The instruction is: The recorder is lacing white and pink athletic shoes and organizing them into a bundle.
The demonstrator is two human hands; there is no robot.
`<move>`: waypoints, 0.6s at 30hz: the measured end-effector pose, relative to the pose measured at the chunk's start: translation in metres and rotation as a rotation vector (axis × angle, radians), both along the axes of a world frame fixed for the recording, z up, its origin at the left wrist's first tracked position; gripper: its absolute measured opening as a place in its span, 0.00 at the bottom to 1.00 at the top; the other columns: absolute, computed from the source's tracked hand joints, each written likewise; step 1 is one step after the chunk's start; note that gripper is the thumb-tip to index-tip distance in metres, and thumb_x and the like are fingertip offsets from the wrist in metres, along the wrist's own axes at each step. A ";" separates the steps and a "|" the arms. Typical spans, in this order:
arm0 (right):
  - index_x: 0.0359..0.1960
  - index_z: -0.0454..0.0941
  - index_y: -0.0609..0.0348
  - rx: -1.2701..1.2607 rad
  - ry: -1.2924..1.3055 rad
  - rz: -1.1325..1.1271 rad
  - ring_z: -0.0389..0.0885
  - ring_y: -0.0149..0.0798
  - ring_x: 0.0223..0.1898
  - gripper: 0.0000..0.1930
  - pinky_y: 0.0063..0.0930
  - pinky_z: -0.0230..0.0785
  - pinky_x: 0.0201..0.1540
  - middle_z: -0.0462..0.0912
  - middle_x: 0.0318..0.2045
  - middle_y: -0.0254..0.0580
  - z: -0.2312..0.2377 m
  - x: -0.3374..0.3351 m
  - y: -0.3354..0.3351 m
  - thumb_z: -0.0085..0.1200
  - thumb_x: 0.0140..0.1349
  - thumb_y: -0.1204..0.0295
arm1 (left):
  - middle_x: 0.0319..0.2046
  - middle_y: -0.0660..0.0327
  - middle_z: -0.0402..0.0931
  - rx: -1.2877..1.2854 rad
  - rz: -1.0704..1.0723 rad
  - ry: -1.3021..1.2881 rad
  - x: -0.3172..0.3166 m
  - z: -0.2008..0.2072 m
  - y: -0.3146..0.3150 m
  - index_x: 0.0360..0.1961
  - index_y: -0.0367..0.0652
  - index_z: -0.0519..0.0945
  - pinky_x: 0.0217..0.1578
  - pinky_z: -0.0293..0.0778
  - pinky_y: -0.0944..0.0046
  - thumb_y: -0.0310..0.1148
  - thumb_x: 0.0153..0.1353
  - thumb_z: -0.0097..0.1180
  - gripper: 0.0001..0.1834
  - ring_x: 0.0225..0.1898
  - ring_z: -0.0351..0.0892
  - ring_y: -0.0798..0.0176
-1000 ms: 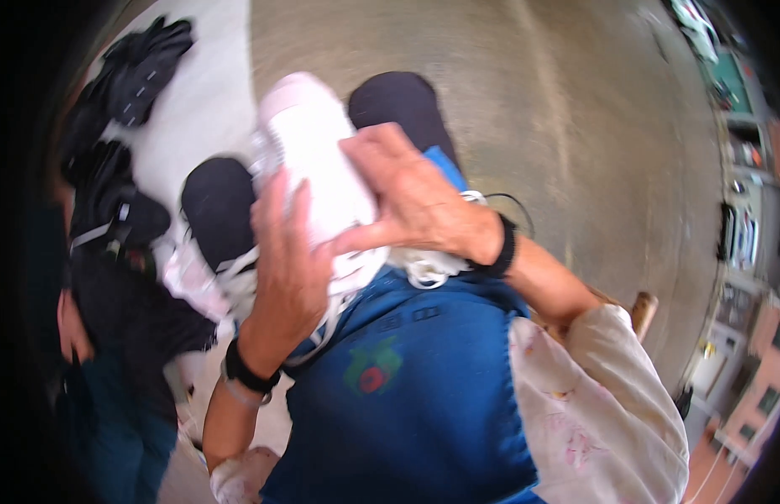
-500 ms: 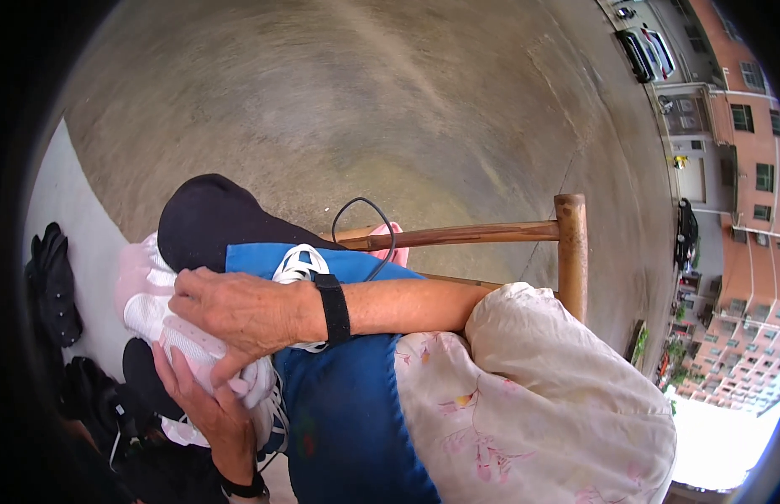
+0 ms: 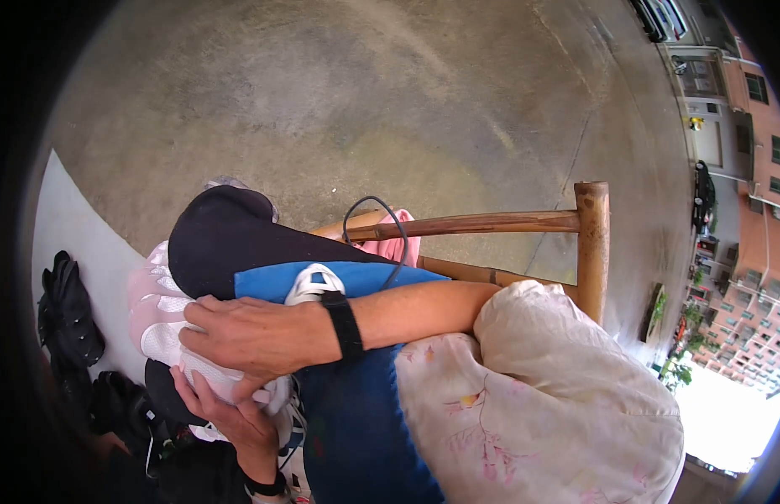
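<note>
Shoe (image 3: pixel 161 342) slants from mid-left toward lower centre, beneath your right hand (image 3: pixel 251 338), fingers gripping over it; your left hand (image 3: pixel 236 422) grips its lower side.

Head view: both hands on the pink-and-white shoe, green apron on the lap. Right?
Not quite: the apron is blue, not green, as the head view shows. The rest stands: left hand and right hand are both on the pink-and-white shoe.
</note>
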State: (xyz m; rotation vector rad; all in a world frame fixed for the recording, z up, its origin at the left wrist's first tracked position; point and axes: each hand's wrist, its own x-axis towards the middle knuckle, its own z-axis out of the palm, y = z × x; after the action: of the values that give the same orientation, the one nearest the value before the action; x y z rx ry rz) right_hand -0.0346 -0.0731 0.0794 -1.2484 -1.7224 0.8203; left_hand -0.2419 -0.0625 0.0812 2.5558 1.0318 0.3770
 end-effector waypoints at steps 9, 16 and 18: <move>0.41 0.71 0.65 0.155 0.035 -0.105 0.73 0.52 0.42 0.26 0.38 0.70 0.43 0.70 0.37 0.52 0.003 0.020 -0.015 0.66 0.41 0.66 | 0.67 0.42 0.43 -0.035 0.058 0.024 0.004 0.009 -0.006 0.67 0.36 0.51 0.65 0.44 0.49 0.49 0.69 0.34 0.33 0.68 0.45 0.43; 0.32 0.81 0.62 -0.131 0.281 -0.157 0.80 0.34 0.25 0.07 0.26 0.74 0.30 0.82 0.25 0.42 0.057 0.159 -0.045 0.54 0.58 0.72 | 0.66 0.44 0.52 0.116 0.076 -0.047 0.007 0.026 -0.013 0.59 0.31 0.63 0.65 0.47 0.51 0.38 0.66 0.42 0.26 0.68 0.50 0.44; 0.35 0.82 0.63 -0.206 0.386 -0.154 0.78 0.26 0.26 0.08 0.20 0.73 0.30 0.82 0.25 0.37 0.075 0.159 -0.049 0.55 0.58 0.72 | 0.63 0.41 0.56 0.086 0.119 -0.153 0.004 0.027 -0.014 0.56 0.31 0.66 0.64 0.48 0.48 0.41 0.65 0.43 0.26 0.66 0.53 0.41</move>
State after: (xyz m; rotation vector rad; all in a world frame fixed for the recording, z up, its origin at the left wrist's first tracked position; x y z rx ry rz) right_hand 0.1239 -0.1216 0.1548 -1.2429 -1.2439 1.0863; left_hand -0.2380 -0.0766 0.1081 2.5006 1.1352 0.6509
